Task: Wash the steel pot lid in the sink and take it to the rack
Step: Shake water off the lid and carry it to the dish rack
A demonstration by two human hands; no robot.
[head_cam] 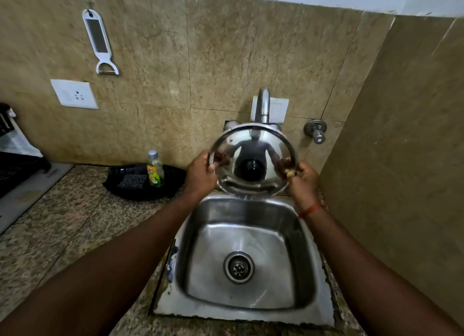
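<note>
Your left hand (200, 175) was clamped on the left edge of the steel pot lid (253, 160), fingers curled round the rim. Your right hand (300, 182) gripped the opposite edge, with a small yellowish scrap pinched between the fingers and the rim; what it was, you couldn't tell. A red thread band (310, 210) sat on your right wrist. You held the lid upright at the centre of the frame, its shiny hollow side facing you, above the back edge of the sink (308, 235). Water dripped in a thin spray from its lower rim into the basin. The tap (263, 104) rose just behind the lid's top edge.

Below, at lower centre, the drain (238, 267) sat in the middle of the basin. Left of your left hand, on the speckled bench (62, 222), a black tray (173, 182) carried a bottle of dish liquid (155, 170) and a dark scrub pad (132, 181). At the far left edge, part of a black rack (15, 170) showed. On the tiled wall, upper left, a white peeler (99, 39) hung above a socket plate (74, 94). A wall valve (316, 131) stuck out right of the tap.
</note>
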